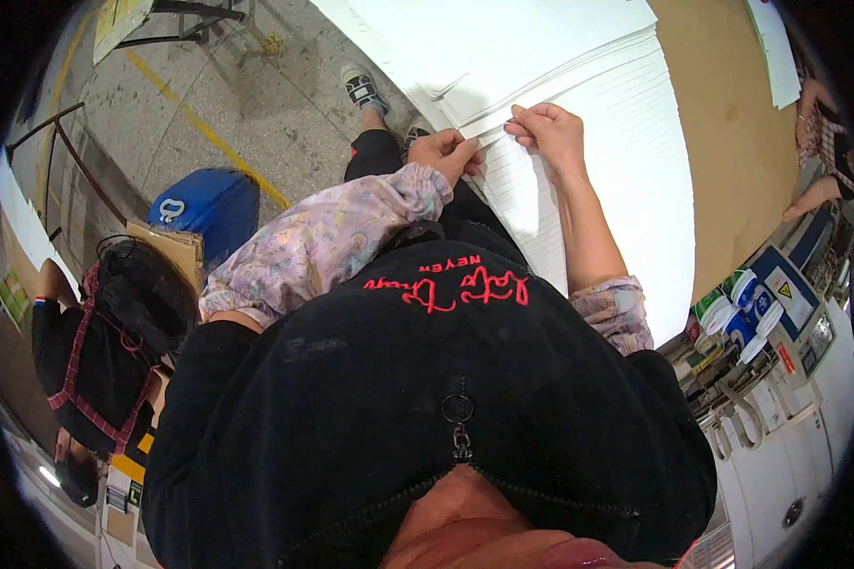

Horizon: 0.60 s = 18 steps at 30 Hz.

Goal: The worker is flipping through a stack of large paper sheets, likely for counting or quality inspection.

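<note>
White paper sheets (617,142) lie fanned out in front of me, their many edges showing as close parallel lines. At the near left edge of the sheets, my left hand (449,155) is closed, with the thumb pressed to the fingers on a sheet's edge. My right hand (550,135) is a short way to the right, over the sheets, with thumb and forefinger pinched at a raised sheet edge. Between the two hands runs a narrow strip of that sheet. The other fingertips of my left hand are partly hidden.
Brown board (731,123) lies right of the sheets. A blue bin (209,213) and a cardboard box (173,248) stand on the left. A co-worker (90,370) is at far left, another person (821,142) at far right. White-and-coloured tubs (745,308) sit by a machine.
</note>
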Tool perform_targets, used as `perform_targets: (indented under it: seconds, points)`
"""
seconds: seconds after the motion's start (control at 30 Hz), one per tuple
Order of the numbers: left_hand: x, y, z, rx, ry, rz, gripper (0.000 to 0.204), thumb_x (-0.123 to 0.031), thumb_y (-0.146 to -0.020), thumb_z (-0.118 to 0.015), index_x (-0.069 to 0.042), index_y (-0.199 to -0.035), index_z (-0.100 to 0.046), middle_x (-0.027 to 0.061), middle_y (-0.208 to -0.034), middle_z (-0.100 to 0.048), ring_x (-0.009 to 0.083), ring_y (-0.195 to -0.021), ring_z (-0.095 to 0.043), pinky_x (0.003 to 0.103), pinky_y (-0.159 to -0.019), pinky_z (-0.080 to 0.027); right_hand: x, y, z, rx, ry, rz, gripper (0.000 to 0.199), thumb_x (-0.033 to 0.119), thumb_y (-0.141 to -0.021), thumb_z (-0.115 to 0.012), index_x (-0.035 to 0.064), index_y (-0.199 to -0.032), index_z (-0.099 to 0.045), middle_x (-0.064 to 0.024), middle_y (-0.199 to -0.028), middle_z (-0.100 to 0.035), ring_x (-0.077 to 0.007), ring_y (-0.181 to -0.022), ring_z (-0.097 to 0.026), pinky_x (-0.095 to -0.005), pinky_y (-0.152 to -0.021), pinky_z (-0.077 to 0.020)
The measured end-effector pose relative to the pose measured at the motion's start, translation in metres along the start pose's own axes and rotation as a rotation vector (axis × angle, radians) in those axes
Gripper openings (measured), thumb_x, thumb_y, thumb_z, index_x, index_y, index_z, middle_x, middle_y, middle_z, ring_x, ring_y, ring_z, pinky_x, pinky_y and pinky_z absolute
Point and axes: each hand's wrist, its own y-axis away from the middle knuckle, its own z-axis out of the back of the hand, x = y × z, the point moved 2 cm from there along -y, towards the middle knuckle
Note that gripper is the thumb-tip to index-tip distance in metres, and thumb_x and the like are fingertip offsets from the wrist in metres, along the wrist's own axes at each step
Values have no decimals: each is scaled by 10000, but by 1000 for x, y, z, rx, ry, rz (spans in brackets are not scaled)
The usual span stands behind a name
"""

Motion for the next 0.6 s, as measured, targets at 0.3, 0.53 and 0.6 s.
perform_targets:
  seconds: [0.3,0.53,0.6]
  points:
    - [-6,7,0,-74,53,63,246,-167,-828,-532,51,-717,-567,109,-628,-602,141,-502,-564,245,-488,-472,16,11,4,22,232,63,201,133,-751,-616,-62,-788,-580,-127,-698,-625,-127,-585,-611,-202,-489,-472]
    - [-6,4,-3,-56,81,36,237,-151,-821,-533,38,-682,-569,100,-614,-595,132,-484,-549,233,-472,-457,24,16,5,-42,-22,165,447,108,-759,-583,-119,-1115,-436,-168,-837,-609,-172,-719,-611,-225,-571,-500]
    - [-4,3,-2,-57,63,41,237,-148,-820,-532,36,-675,-569,100,-610,-594,132,-483,-548,233,-473,-457,22,13,8,-25,-72,114,465,105,-759,-583,-119,-1132,-420,-169,-862,-602,-174,-737,-606,-229,-570,-502]
